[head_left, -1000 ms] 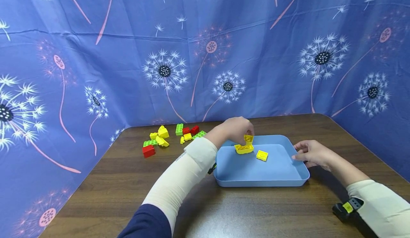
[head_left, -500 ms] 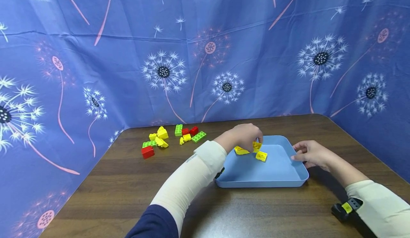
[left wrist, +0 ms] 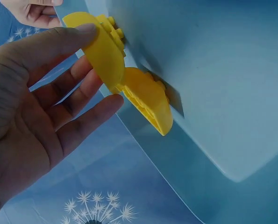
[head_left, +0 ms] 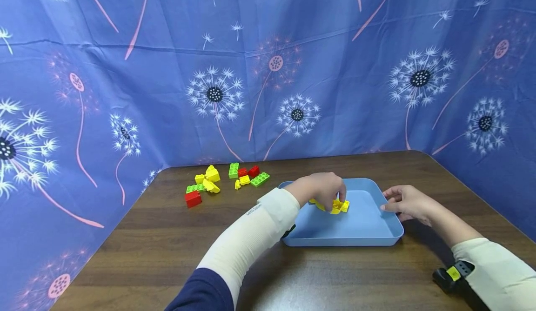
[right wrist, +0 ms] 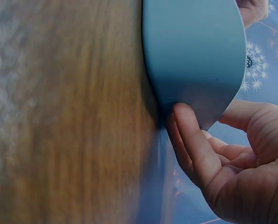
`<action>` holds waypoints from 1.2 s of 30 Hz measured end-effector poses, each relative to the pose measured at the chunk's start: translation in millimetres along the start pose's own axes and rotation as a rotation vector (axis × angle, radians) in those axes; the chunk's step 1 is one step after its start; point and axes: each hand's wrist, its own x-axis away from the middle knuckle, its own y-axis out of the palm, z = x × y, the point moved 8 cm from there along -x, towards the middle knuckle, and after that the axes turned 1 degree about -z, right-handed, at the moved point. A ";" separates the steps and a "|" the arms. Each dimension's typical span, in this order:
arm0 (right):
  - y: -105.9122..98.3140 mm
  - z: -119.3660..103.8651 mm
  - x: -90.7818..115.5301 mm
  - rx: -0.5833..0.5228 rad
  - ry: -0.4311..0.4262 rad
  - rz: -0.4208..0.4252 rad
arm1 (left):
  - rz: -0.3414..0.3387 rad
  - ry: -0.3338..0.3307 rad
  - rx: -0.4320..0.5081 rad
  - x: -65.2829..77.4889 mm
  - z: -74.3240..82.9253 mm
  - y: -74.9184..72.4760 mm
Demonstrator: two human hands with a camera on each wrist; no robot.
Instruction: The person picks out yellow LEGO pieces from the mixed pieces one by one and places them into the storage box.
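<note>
In the head view my left hand (head_left: 324, 189) reaches into the blue tray (head_left: 339, 242). The left wrist view shows it pinching a yellow curved brick (left wrist: 103, 60) between thumb and fingers. A second yellow curved brick (left wrist: 152, 100) lies in the tray beside it, partly hidden by the hand in the head view. Close to the held brick is a small yellow brick (head_left: 345, 206), partly covered; whether the two touch, I cannot tell. My right hand (head_left: 412, 202) grips the tray's right wall, thumb over the rim and fingers against the outside.
Left of the tray lie loose bricks: a red brick (head_left: 193, 199), a yellow curved brick (head_left: 211, 186), a green brick (head_left: 260, 179) and several others. The wooden table (head_left: 167, 255) ends at a blue dandelion curtain (head_left: 335, 69) behind.
My left hand has moved right with the held curved brick, then lowered it toward the small yellow brick. The right hand stays on the tray.
</note>
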 end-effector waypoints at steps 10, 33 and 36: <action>0.7 1.2 -0.6 -0.002 0.002 -0.005 | -0.042 -0.017 0.026 0.5 -3.0 7.6; 0.7 2.2 0.0 -0.016 0.004 -0.005 | 0.061 0.063 0.024 19.8 -8.3 -14.0; 0.1 1.8 0.1 -0.012 -0.001 -0.006 | 0.060 0.056 0.040 24.7 -9.9 -12.9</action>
